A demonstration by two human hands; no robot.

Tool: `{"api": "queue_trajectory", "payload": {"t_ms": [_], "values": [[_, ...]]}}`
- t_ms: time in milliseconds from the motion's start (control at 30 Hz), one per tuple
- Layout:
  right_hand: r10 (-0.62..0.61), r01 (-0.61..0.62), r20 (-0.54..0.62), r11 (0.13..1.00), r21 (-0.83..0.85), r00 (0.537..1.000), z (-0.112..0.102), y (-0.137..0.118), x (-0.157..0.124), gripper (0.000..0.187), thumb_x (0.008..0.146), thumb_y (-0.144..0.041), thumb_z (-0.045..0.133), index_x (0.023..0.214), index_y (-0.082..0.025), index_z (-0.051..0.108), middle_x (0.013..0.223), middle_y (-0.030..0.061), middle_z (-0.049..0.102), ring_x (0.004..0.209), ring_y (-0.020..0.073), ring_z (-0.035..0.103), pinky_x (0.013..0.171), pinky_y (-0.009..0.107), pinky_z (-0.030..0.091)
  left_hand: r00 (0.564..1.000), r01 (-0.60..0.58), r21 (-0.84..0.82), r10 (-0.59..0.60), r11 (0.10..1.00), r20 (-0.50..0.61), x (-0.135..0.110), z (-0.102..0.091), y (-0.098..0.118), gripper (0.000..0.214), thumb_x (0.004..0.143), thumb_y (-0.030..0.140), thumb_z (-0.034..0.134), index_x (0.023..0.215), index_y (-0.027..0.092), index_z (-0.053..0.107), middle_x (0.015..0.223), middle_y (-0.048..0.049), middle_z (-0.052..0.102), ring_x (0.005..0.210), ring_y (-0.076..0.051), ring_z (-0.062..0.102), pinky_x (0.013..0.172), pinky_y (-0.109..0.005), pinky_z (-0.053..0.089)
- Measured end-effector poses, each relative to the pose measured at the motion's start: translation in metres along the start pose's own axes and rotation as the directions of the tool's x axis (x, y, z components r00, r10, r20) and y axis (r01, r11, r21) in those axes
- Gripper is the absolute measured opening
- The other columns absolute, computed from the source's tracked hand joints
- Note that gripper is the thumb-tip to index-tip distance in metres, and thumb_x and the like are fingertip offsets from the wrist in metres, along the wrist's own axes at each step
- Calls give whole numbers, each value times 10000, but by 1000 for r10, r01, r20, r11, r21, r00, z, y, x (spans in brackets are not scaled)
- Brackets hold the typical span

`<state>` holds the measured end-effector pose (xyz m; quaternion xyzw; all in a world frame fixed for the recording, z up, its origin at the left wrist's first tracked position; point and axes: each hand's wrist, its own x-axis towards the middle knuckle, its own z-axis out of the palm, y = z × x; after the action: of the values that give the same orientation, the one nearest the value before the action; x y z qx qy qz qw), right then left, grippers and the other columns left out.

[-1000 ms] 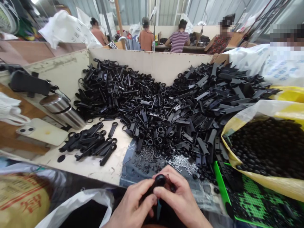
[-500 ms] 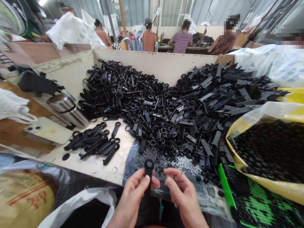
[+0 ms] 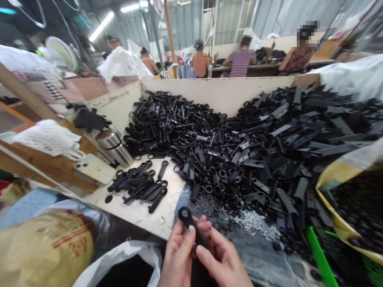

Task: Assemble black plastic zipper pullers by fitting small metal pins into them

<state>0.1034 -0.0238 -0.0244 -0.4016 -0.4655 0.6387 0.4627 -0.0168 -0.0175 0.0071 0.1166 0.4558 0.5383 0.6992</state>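
My left hand point(image 3: 180, 253) is closed around a black plastic handle with a ring-shaped end point(image 3: 200, 236), its thumb lying along one edge. The ring end points up and away from me, leaning left. At the handle's lower end, my right hand point(image 3: 223, 257) grips it between thumb and fingers. Whether a small part is also pinched there is hidden. Just beyond the hands lie dark screws point(image 3: 208, 204) and a patch of silvery pins point(image 3: 255, 224) on the grey work surface point(image 3: 254, 255).
Black parts point(image 3: 221, 159) are heaped across the bin. Ring-ended handles point(image 3: 140, 185) lie at left, near a steel flask point(image 3: 115, 147) and a phone point(image 3: 94, 168). A yellow-edged sack point(image 3: 324, 187) and green tray point(image 3: 320, 255) flank the right. An open white sack point(image 3: 119, 259) stands below left. Co-workers sit beyond.
My right hand has come left and closed on the handle's lower end. The handle now tilts left instead of standing upright. The view has swung left.
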Motion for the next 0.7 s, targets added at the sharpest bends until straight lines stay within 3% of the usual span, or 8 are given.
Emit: {"api": "queue_trajectory", "payload": {"t_ms": [133, 200, 267, 333, 400, 467, 600, 700], "values": [[29, 11, 159, 968, -250, 987, 5, -1, 7, 543, 910, -541, 683, 1348, -221, 677, 770, 3, 695, 558, 145, 564, 556, 246, 482, 999, -33, 229, 35, 973, -5, 8, -15, 33, 448, 744, 483, 864, 1064, 195, 739, 855, -100, 823, 909, -310, 765, 827, -381, 565], [-28, 99, 161, 887, -452, 987, 8, -6, 13, 490, 922, -446, 687, 1360, -228, 671, 691, -25, 680, 499, 135, 539, 529, 242, 467, 985, -167, 510, 168, 844, 44, 18, -23, 60, 537, 762, 477, 847, 1202, 204, 704, 830, -68, 815, 814, -281, 756, 772, -348, 557], [-153, 194, 119, 768, -610, 981, 8, -13, 22, 421, 956, -364, 655, 1351, -219, 671, 741, -4, 721, 565, 164, 624, 612, 264, 522, 894, -353, 782, 432, 513, 120, 33, -30, 89, 472, 766, 440, 827, 1159, 199, 730, 832, -63, 803, 801, -284, 739, 738, -330, 536], [-236, 224, 97, 603, -766, 967, 3, -22, 36, 323, 997, -276, 602, 1300, -203, 684, 866, 37, 761, 706, 189, 712, 719, 279, 555, 693, -363, 932, 675, 24, 252, 52, -41, 114, 343, 860, 399, 713, 1147, 215, 749, 1022, -96, 803, 848, -299, 731, 805, -365, 513], [-220, 192, 114, 377, -906, 969, -4, -30, 54, 291, 1004, -220, 601, 1286, -205, 668, 980, 58, 769, 814, 199, 748, 743, 274, 559, 554, -336, 886, 694, -319, 460, 69, -53, 131, 326, 950, 358, 582, 1186, 196, 740, 1152, -139, 772, 1020, -333, 704, 931, -412, 487], [-171, 166, 135, 183, -969, 976, -7, -35, 73, 298, 983, -237, 663, 1280, -215, 654, 1033, 64, 762, 836, 214, 759, 702, 273, 555, 491, -268, 817, 658, -510, 571, 83, -65, 139, 358, 996, 324, 501, 1215, 155, 729, 1220, -181, 741, 1077, -352, 673, 975, -455, 471], [-140, 146, 134, 82, -986, 981, -10, -37, 98, 47, 968, -237, 696, 993, -203, 718, 942, 61, 746, 769, 222, 754, 628, 264, 520, 469, -116, 781, 659, -614, 588, 91, -78, 136, 354, 1010, 293, 505, 1248, 141, 718, 1353, -203, 679, 1152, -406, 618, 968, -537, 443], [-164, 116, 103, 73, -991, 981, -18, -44, 95, 99, 1015, -215, 627, 979, -211, 719, 953, 52, 739, 801, 198, 750, 658, 245, 514, 397, -186, 840, 743, -510, 539, 82, -73, 124, 346, 983, 315, 577, 1275, 179, 704, 1457, -190, 601, 1332, -429, 500, 1118, -596, 320]]}}
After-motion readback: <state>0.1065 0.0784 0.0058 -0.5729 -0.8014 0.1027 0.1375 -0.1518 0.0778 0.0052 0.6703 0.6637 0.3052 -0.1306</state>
